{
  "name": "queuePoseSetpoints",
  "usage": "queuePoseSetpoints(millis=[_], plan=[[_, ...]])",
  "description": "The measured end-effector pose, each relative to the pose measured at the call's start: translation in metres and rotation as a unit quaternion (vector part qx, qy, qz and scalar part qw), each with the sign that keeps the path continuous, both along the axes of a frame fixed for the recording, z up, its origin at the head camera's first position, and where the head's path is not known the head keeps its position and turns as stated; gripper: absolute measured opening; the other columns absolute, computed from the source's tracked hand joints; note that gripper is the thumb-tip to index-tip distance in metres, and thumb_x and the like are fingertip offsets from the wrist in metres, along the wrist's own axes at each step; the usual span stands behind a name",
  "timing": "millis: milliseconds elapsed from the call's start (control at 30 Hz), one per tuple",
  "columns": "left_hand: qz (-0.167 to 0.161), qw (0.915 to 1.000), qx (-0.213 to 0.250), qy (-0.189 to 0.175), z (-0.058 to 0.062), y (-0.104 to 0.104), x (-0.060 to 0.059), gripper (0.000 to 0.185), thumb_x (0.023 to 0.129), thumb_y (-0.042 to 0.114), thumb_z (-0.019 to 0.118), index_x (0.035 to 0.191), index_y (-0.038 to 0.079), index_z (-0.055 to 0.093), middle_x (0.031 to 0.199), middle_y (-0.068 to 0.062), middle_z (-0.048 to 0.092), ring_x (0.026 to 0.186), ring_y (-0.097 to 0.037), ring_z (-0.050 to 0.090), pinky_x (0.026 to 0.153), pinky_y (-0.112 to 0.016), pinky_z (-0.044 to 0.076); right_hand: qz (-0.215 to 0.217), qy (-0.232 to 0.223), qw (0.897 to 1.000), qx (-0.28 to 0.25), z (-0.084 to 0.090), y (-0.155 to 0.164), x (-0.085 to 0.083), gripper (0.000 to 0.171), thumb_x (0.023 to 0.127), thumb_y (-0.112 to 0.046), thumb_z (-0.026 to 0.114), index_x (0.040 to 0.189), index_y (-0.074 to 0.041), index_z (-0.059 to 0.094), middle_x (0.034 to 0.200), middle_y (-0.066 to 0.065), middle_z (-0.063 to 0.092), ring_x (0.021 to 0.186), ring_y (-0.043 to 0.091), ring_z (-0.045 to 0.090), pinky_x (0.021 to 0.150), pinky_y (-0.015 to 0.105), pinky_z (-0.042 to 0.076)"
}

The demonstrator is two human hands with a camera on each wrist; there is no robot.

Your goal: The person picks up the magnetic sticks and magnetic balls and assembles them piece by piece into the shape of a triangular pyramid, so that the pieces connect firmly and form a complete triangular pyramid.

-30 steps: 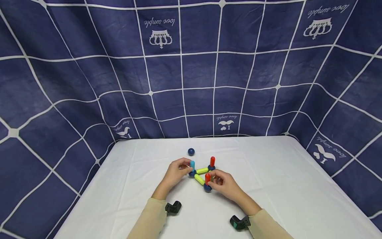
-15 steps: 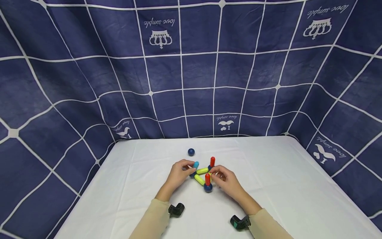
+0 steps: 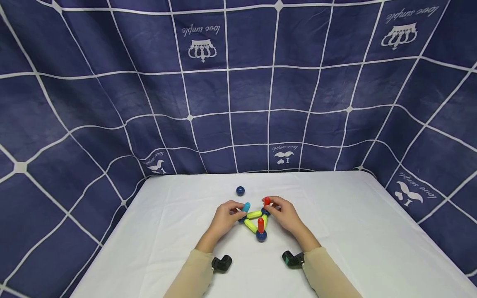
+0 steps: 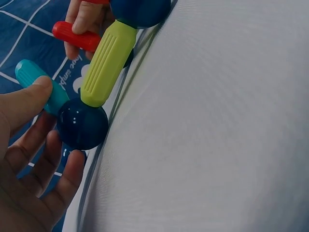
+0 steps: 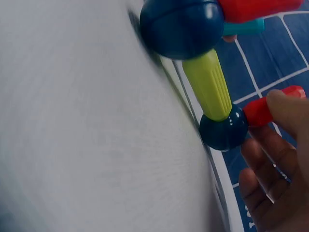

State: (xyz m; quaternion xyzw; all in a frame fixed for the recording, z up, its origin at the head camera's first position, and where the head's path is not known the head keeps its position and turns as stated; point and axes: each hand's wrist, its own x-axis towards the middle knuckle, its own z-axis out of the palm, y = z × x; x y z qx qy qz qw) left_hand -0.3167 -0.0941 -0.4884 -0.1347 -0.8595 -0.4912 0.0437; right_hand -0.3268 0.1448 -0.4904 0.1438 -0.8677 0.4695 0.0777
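A flat triangle of yellow-green rods [image 3: 254, 214] joined by dark blue balls lies on the white table [image 3: 335, 231]. My left hand [image 3: 238, 209] pinches the cyan rod [image 3: 246, 206] that leans off the left ball; the left wrist view shows my thumb on the cyan rod [image 4: 36, 82] and my fingers curled under its blue ball [image 4: 82, 123]. My right hand [image 3: 271, 207] pinches the red rod [image 3: 266, 202] on the back right ball; the right wrist view has that red rod [image 5: 270, 106] on its ball [image 5: 223, 128]. A second red rod [image 3: 261, 224] stands upright on the front ball [image 3: 261, 236], untouched.
A loose dark blue ball [image 3: 240, 191] lies behind the structure. Black wrist cameras [image 3: 221, 263] [image 3: 292, 258] sit on both forearms. A blue checked cloth [image 3: 238, 103] hangs close behind and beside the table.
My right hand left the front red rod and moved back onto the rear red rod. The cyan rod has tipped from upright to leaning right under my left hand.
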Motion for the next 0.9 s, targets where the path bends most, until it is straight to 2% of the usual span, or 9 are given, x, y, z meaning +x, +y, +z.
queuePoseSetpoints(millis=[100,233,333,900], plan=[[-0.001,1.0,-0.003,0.003,0.0,0.001,0.001,0.02,0.088,0.016,0.076,0.108,0.013,0.076,0.099,-0.001,0.07,0.086,-0.012,0.059,0.072,-0.023,0.049,-0.008,0.029,0.999,0.018,-0.003,-0.003,0.0,0.022,0.091,-0.018,0.073,0.113,-0.018,0.074,0.095,-0.002,0.07,0.078,0.01,0.056,0.071,0.024,0.046],[0.005,0.9999,-0.008,0.006,0.001,0.001,0.001,0.02,0.088,0.015,0.076,0.108,0.014,0.077,0.098,0.0,0.07,0.086,-0.013,0.059,0.072,-0.023,0.049,-0.009,0.073,0.996,0.048,-0.004,-0.007,0.001,0.022,0.09,-0.02,0.075,0.112,-0.017,0.075,0.095,-0.004,0.071,0.077,0.007,0.054,0.07,0.023,0.045],[0.002,0.9999,-0.013,0.005,0.001,0.002,0.001,0.021,0.088,0.016,0.077,0.109,0.015,0.077,0.099,0.0,0.07,0.087,-0.013,0.059,0.073,-0.023,0.049,-0.017,0.087,0.995,0.049,-0.004,-0.01,0.002,0.023,0.088,-0.02,0.077,0.11,-0.016,0.076,0.095,-0.004,0.072,0.078,0.008,0.054,0.07,0.023,0.045],[0.004,0.9994,-0.031,0.013,0.002,0.008,0.003,0.02,0.087,0.017,0.077,0.107,0.017,0.078,0.098,0.002,0.07,0.084,-0.011,0.057,0.071,-0.023,0.046,-0.025,0.098,0.993,0.064,-0.01,-0.015,0.002,0.023,0.085,-0.025,0.079,0.107,-0.019,0.078,0.094,-0.008,0.072,0.079,0.01,0.049,0.069,0.023,0.04]])
